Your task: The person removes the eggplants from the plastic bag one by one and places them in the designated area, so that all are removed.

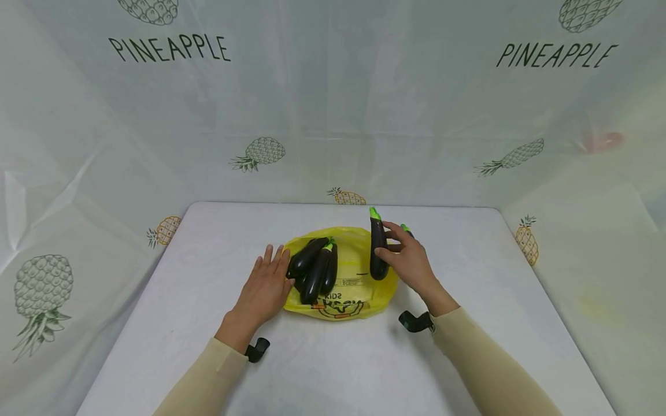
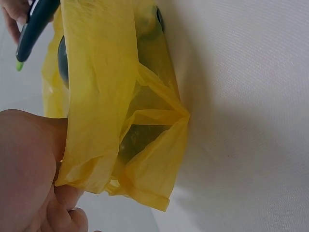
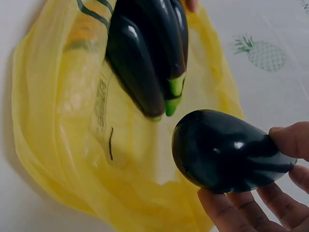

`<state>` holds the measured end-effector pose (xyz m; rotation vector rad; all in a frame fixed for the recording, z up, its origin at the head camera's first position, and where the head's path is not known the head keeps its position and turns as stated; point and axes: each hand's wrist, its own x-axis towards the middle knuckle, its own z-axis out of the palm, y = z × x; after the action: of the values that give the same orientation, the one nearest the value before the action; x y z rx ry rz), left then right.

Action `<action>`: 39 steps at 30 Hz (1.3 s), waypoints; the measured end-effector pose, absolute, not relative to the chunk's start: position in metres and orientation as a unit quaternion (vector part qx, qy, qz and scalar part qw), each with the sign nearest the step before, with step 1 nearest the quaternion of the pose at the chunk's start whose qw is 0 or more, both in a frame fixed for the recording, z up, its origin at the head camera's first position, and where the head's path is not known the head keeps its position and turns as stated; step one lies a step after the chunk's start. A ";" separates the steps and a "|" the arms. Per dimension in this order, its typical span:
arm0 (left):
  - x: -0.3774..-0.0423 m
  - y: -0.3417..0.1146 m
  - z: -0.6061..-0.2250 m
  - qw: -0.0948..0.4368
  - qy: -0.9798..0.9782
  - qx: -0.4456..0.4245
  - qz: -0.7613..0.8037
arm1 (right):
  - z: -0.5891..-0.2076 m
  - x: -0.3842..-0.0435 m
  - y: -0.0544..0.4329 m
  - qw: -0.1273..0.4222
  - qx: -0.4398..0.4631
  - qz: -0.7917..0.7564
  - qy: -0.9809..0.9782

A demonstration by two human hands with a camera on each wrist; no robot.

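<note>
A yellow plastic bag [image 1: 359, 254] lies with its mouth open, a bunch of dark eggplants [image 1: 312, 271] inside its left part, green stems pointing away. Above the bag's right side, my right hand [image 1: 411, 263] holds another eggplant [image 1: 378, 245] between thumb and fingers, its green stem up. The right wrist view shows this eggplant's rounded end [image 3: 217, 150] close up. At the bag's left rim, my left hand [image 1: 265, 286] has straight, spread fingers, with the thumb over the rim. In the left wrist view, yellow plastic [image 2: 96, 96] hides the thumb's tip.
Beyond my right hand, one more eggplant [image 1: 407, 229] shows its green stem, mostly hidden by the hand. The white table [image 1: 322, 370] ends at a back edge, where a pineapple-printed curtain [image 1: 333, 104] hangs. Each wrist carries a small black camera [image 1: 414, 321].
</note>
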<state>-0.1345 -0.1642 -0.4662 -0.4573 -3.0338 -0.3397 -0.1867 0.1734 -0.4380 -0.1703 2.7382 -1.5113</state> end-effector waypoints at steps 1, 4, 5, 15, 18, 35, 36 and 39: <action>-0.135 -0.164 -0.466 0.027 -0.982 -0.148 -0.110 | -0.437 -0.187 0.175 0.001 -0.055 -0.482 0.874; -0.135 -0.164 -0.466 0.025 -0.983 -0.147 -0.110 | -0.435 -0.190 0.181 -0.006 -0.054 -0.479 0.876; -0.135 -0.164 -0.466 0.024 -0.983 -0.146 -0.111 | -0.435 -0.190 0.183 -0.008 -0.053 -0.479 0.876; -0.135 -0.165 -0.470 0.032 -0.982 -0.148 -0.110 | -0.428 -0.197 0.211 -0.029 -0.029 -0.461 0.886; -0.135 -0.165 -0.470 0.034 -0.982 -0.148 -0.110 | -0.428 -0.200 0.223 -0.036 -0.017 -0.457 0.888; -0.134 -0.165 -0.469 0.026 -0.983 -0.142 -0.116 | -0.441 -0.219 0.273 -0.026 0.028 -0.414 0.909; -0.134 -0.165 -0.469 0.024 -0.983 -0.142 -0.116 | -0.443 -0.220 0.275 -0.024 0.028 -0.411 0.911; -0.134 -0.165 -0.469 0.019 -0.983 -0.141 -0.114 | -0.447 -0.224 0.280 -0.016 0.029 -0.403 0.915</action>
<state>-0.1340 -0.1651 -0.4687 -0.4391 -3.0525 -0.3542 -0.2236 0.2795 -0.4472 0.0920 2.9043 -1.2780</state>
